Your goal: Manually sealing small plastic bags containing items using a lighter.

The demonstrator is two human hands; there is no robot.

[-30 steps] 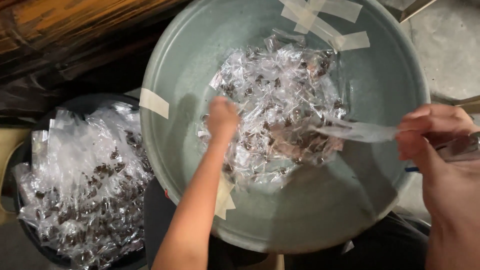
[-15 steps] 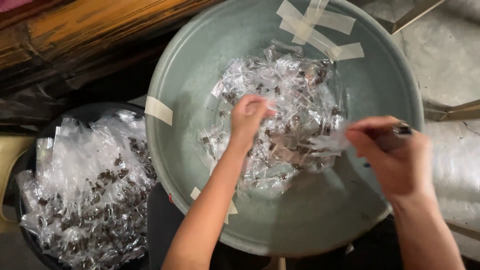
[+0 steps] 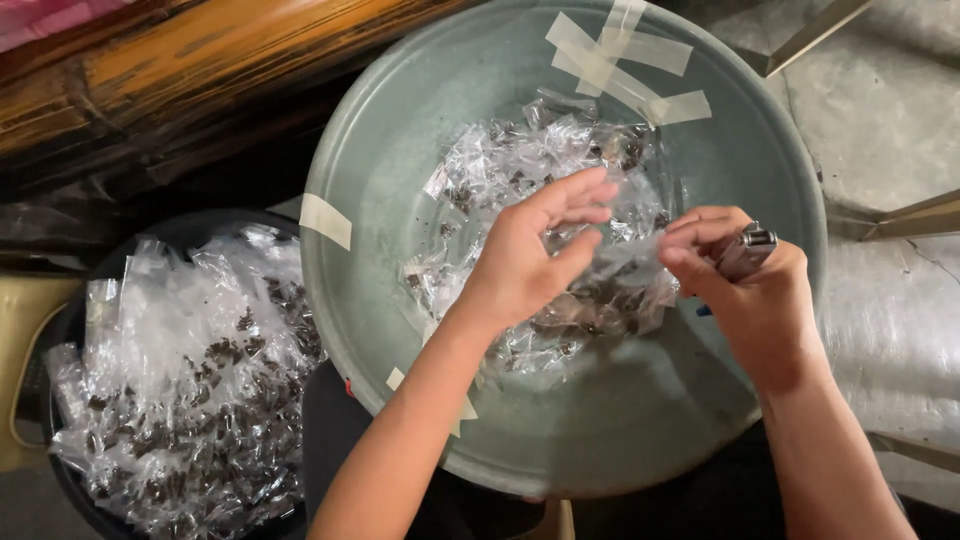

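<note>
A big grey-green basin [image 3: 380,300], patched with strips of tape, holds a heap of small clear plastic packets [image 3: 520,160] with dark bits inside. My left hand [image 3: 530,265] hovers over the heap with fingers spread, its thumb close to one clear packet [image 3: 632,250]. My right hand [image 3: 745,300] pinches that packet between thumb and forefinger. It also holds a small silvery metal object [image 3: 748,248] against the palm. The two hands almost meet above the middle of the basin.
A dark round tub [image 3: 180,235] at lower left is heaped with more clear packets [image 3: 180,390] of dark bits. Worn wooden planks [image 3: 200,80] run along the top left. Concrete floor [image 3: 880,110] and a plastic sheet [image 3: 890,330] lie to the right.
My left hand lifted off the heap and turned toward the right hand. My right hand came in from the basin's right rim to the centre with the packet and metal object.
</note>
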